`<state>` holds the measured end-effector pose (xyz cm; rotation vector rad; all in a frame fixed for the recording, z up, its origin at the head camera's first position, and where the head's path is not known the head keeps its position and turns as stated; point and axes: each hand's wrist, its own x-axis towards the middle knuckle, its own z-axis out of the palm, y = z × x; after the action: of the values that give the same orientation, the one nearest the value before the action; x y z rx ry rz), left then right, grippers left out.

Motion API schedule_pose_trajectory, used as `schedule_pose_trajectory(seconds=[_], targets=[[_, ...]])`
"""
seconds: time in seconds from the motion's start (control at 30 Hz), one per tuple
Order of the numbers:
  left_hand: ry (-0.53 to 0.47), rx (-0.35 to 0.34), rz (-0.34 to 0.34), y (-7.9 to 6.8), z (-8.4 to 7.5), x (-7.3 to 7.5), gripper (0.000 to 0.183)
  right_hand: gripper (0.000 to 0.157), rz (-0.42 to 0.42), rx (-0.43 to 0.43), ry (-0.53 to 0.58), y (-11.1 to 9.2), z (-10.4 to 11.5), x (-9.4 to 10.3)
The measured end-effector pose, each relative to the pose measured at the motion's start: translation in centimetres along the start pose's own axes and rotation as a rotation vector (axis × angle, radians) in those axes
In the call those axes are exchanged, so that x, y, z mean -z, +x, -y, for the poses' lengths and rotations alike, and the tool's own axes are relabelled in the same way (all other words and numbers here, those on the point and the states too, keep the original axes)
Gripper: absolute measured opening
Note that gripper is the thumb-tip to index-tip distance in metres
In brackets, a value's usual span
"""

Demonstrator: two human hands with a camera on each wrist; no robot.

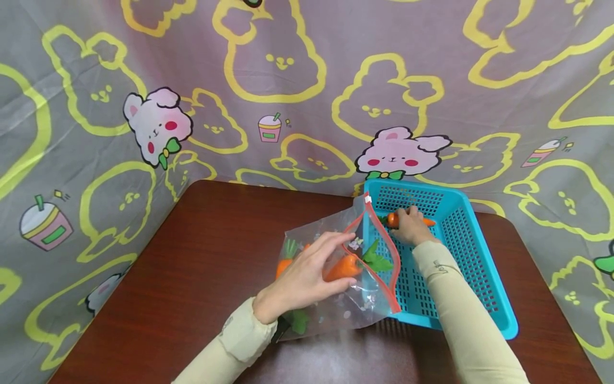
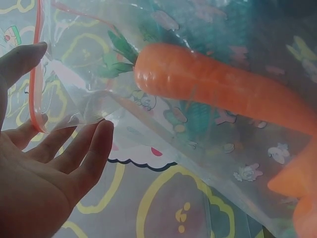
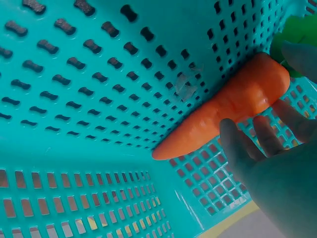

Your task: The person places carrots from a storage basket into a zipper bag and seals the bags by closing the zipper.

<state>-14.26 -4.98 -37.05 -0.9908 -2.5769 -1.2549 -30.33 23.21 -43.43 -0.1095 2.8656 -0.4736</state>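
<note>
A clear zip bag [image 1: 336, 319] with an orange-edged mouth and a slider lies tilted against the basket, its mouth gaping. Inside it is a carrot [image 2: 193, 79] with green leaves, the leafy end toward the opening; more orange and green pieces sit deeper in the bag. My left hand [image 1: 307, 274] rests on the bag, thumb and fingers spread at its mouth in the left wrist view. Within the blue basket [image 1: 485, 261], another carrot [image 3: 237, 94] lies along the far side. My right hand [image 3: 277, 173] reaches over it, fingertips right at its edge and thumb by its green top.
The brown wooden table [image 1: 201, 256] carries the basket on its right half. Perforated basket walls rise around the right hand. A patterned curtain [image 1: 307, 69] with bunny outlines hangs behind and beside the table.
</note>
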Motion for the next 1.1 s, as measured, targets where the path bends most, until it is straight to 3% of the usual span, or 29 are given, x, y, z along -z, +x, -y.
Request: schedule_pose_trajectory(seconds=[0.8,1.1], targets=[[-0.001,-0.004,-0.01,0.0,0.0,-0.1,0.075,0.058,0.045,-0.007,-0.052,-0.8,0.1,0.2],[-0.004,-0.01,-0.01,0.0,-0.1,-0.1,0.075,0.043,0.187,0.023,-0.047,-1.1,0.9,0.5]])
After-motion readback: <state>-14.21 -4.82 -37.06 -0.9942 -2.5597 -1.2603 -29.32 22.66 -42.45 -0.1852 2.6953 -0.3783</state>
